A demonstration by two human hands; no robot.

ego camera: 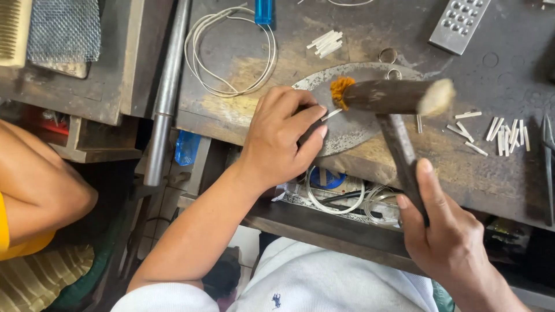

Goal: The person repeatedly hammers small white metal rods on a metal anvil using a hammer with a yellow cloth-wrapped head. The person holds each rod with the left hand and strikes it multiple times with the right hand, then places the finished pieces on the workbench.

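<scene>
Wooden and worn, the mallet [393, 95] hung over a round steel plate [352, 130] on the scarred worktop [243, 110], its barrel head blurred, with an orange fringe at the left end and a pale face at the right. The right hand [448, 231] had its grip closed around the dark handle low down, thumb laid along the shaft.

The left hand [283, 136] rested on the left edge of the plate, its grip narrow, fingertips pinching a short silver strip [331, 114] that lay flat on the steel just under the mallet's fringed end.

More short silver strips lay about: a small bundle [325, 43] near the top of the worktop, and a scattered row [503, 134] well to the right of the plate. Two small wire rings [388, 56] sat just beyond the plate's far rim. A coil of pale wire [231, 52] looped on the worktop to the left, with a blue handle [263, 11] touching its top. A perforated metal block [459, 23] lay at the upper right. A long steel rod [165, 92] ran down beside the worktop's left edge. Below the worktop, thin metal hoops [335, 196] lay in an open drawer. Another person's bare arm [40, 185] showed at the far left.
</scene>
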